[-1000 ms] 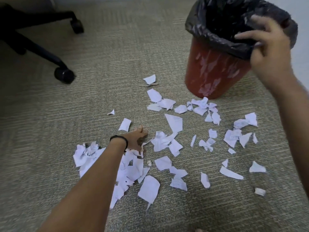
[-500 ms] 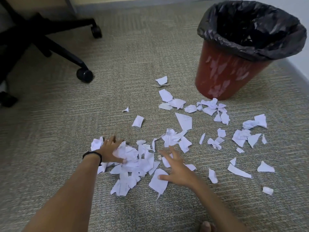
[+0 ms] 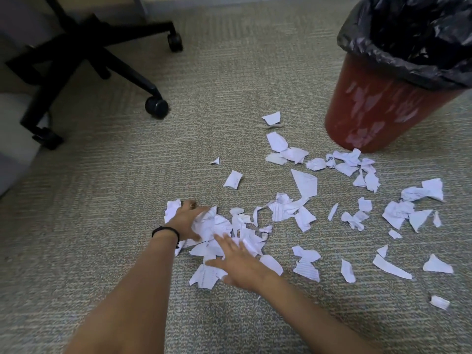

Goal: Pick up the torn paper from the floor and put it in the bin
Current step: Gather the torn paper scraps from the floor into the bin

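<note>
Chair base [image 3: 84, 60] is sitting far left; left hand [image 3: 187, 221] is clutching torn paper [image 3: 217, 224] on the floor [image 3: 229, 72], grip curled round a wad; right hand [image 3: 240, 264] is pressing scraps flat, fingers apart; bin [image 3: 383, 103] is standing far right.

Torn white paper scraps [image 3: 304, 185] litter a beige carpet floor [image 3: 229, 80]. The left hand [image 3: 187, 221] cups a heap; the right hand [image 3: 241, 267] lies spread flat beside it. A red plastic bin [image 3: 370, 111] stands beyond.
</note>
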